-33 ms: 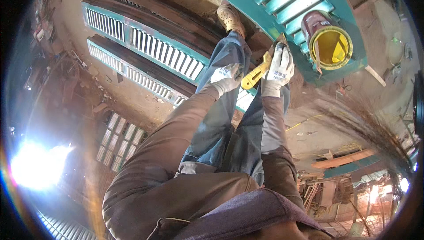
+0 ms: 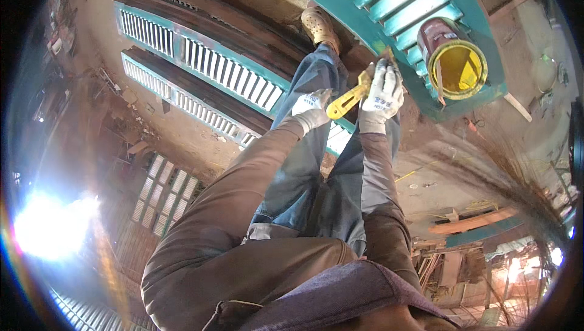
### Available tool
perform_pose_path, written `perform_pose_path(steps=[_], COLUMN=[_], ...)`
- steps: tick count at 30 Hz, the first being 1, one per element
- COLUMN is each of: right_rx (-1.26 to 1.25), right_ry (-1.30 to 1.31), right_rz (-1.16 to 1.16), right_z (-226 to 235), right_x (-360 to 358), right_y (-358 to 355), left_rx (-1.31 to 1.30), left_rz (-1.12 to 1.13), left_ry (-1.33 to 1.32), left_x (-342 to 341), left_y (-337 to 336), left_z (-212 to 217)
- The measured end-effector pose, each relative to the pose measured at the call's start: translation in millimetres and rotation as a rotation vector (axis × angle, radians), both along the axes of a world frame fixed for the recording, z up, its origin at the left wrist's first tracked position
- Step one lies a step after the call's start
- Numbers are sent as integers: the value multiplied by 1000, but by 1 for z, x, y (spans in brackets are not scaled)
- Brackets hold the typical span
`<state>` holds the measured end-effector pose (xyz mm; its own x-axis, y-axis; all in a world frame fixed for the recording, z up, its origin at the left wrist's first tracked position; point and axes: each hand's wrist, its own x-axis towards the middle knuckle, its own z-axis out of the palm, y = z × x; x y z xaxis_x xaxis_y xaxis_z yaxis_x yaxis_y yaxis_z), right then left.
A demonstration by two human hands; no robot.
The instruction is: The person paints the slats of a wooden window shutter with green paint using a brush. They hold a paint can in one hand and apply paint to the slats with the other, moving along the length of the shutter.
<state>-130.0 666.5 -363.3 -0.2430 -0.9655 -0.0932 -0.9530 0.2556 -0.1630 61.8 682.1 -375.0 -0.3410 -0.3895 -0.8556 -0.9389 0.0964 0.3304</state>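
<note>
My right hand (image 2: pixel 381 97), in a white glove with dark fingertips, is closed around a yellow tool with a slotted body (image 2: pixel 347 101), which looks like a utility knife. Its yellow end points down and left toward my other hand. Beyond the right fingertips shows a thin brownish piece (image 2: pixel 389 56), too small to make out, close to the edge of a teal louvred shutter (image 2: pixel 435 107). My left hand (image 2: pixel 310 109), also gloved, is by my knee with fingers curled. What it holds, if anything, is hidden, and I cannot tell whether it touches the yellow end.
A dark red paint can (image 2: pixel 439 31) with a yellow inside lies tilted on the shutter at right, a thin stick (image 2: pixel 439 81) at its rim. More teal louvred shutters (image 2: pixel 225 75) lie to the left. Bristly strands (image 2: pixel 511 173) spread at right. Bright glare (image 2: pixel 55 224) fills the lower left.
The yellow tool has swung slightly, its end shifting left and lying flatter. My left hand has moved a little downward. My right hand stays almost in place.
</note>
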Motion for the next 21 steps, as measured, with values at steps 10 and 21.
perform_pose_path(steps=[10, 21], right_rx=[-96, -50], right_ry=[-316, -67], right_rz=[133, 192], right_z=[11, -21], right_x=[38, 68], right_y=[-46, -135], left_rx=[215, 152], left_rz=[606, 150], left_ry=[302, 30], left_x=[29, 3], left_y=[36, -30], left_z=[-48, 4])
